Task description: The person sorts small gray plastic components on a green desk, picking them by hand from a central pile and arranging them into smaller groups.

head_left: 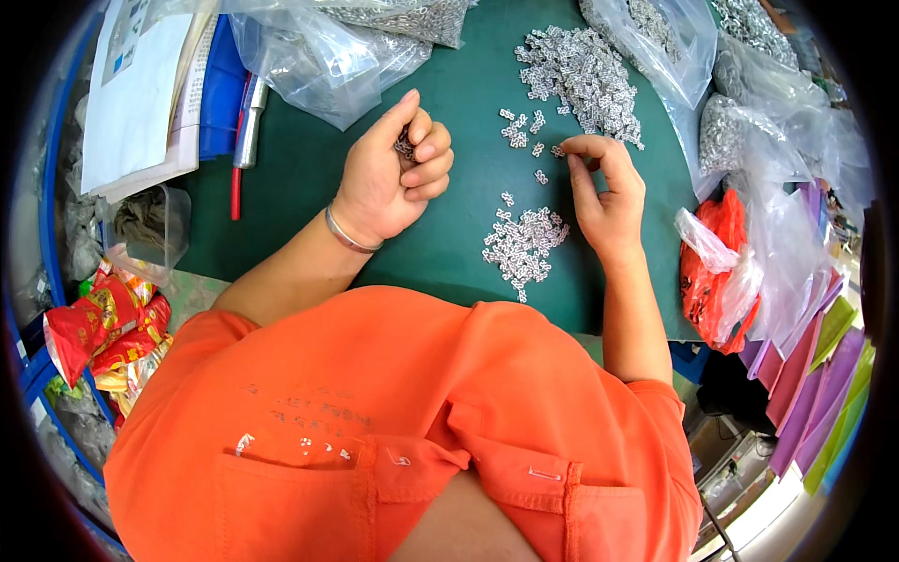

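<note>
On the desk (440, 248), the near pile of metal pieces (524, 245) looks light and stiff, best pinched edgewise. The left hand's (393, 169) grip encloses some; whether the right hand (610, 199) pinches or merely touches one piece (557, 151), I cannot tell. A larger heap (582, 80) lies beyond.

This wide view looks steeply down from head height. The shirt (515, 375) fills its lower part, near; the table (300, 178) lies beyond.

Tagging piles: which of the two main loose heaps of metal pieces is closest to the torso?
The smaller heap, just in front of the orange shirt; the larger heap lies farther off, beyond the right hand.
</note>
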The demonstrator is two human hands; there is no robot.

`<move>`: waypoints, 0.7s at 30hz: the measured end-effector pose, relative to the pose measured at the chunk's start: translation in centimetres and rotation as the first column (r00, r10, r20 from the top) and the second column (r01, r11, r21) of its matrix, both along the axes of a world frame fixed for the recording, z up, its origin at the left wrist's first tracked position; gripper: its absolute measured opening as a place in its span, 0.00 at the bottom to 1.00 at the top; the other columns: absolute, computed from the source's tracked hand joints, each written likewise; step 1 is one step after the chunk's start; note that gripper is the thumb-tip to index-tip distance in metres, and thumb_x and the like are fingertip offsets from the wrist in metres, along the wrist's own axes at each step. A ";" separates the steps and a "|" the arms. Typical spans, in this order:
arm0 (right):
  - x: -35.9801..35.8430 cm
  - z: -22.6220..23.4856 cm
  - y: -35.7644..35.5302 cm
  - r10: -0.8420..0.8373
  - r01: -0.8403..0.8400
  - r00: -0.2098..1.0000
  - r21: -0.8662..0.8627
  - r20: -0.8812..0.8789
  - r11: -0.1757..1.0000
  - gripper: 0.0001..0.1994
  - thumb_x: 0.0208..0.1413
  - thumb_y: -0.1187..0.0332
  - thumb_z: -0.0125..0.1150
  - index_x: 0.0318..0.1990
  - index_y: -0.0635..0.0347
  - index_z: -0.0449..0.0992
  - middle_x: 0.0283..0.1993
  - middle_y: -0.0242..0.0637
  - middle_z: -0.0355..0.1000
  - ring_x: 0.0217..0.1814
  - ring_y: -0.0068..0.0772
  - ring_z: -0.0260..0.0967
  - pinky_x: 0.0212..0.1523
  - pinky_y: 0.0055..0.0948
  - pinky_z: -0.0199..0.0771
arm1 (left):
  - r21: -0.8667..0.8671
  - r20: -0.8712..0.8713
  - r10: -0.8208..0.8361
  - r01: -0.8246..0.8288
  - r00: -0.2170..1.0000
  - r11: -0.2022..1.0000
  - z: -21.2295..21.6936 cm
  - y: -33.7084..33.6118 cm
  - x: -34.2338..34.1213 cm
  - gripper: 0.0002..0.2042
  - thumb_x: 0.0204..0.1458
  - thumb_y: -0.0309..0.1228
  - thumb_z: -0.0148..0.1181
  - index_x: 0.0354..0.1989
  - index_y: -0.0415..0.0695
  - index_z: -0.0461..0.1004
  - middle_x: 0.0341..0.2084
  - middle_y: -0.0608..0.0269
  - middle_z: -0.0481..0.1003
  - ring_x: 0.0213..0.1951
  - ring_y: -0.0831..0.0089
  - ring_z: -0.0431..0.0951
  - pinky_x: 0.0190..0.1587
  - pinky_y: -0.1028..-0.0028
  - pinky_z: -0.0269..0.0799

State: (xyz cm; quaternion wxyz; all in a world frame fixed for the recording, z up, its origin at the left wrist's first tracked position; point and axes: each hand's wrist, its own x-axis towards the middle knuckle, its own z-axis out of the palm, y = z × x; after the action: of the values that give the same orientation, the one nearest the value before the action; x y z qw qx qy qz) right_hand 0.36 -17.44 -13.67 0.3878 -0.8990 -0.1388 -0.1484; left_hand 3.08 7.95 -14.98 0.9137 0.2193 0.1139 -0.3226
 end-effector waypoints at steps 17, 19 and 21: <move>0.5 0.2 1.2 0.063 -0.059 0.995 -0.053 0.075 0.997 0.08 0.47 0.82 0.65 0.35 0.61 0.76 0.34 0.37 0.75 0.37 0.42 0.72 0.39 0.34 0.72 | 0.033 0.002 0.007 -0.007 1.000 0.999 0.1 -0.1 -0.1 0.21 0.70 0.43 0.38 0.23 0.49 0.61 0.19 0.70 0.60 0.15 0.82 0.51 0.15 0.81 0.48; 1.1 -0.2 1.5 0.119 -0.108 0.989 -0.126 0.090 0.986 0.08 0.47 0.82 0.65 0.34 0.60 0.76 0.34 0.37 0.75 0.37 0.43 0.71 0.39 0.35 0.71 | 0.033 0.002 0.008 -0.008 1.000 0.999 0.1 -0.1 0.0 0.20 0.70 0.43 0.38 0.23 0.49 0.61 0.19 0.70 0.59 0.15 0.82 0.51 0.15 0.81 0.48; 1.1 -0.3 1.4 0.161 -0.141 0.981 -0.174 0.104 0.975 0.08 0.47 0.81 0.65 0.34 0.60 0.76 0.34 0.37 0.75 0.37 0.43 0.71 0.39 0.35 0.71 | 0.026 0.006 0.006 -0.006 1.000 1.000 0.0 0.0 -0.1 0.20 0.70 0.43 0.38 0.23 0.49 0.61 0.19 0.70 0.59 0.15 0.82 0.51 0.15 0.81 0.48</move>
State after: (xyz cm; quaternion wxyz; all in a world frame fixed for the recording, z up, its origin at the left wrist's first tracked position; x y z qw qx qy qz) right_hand 1.44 -15.99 -13.96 0.3132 -0.9046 -0.2414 -0.1592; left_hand 3.00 7.95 -14.94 0.9121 0.2315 0.1161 -0.3177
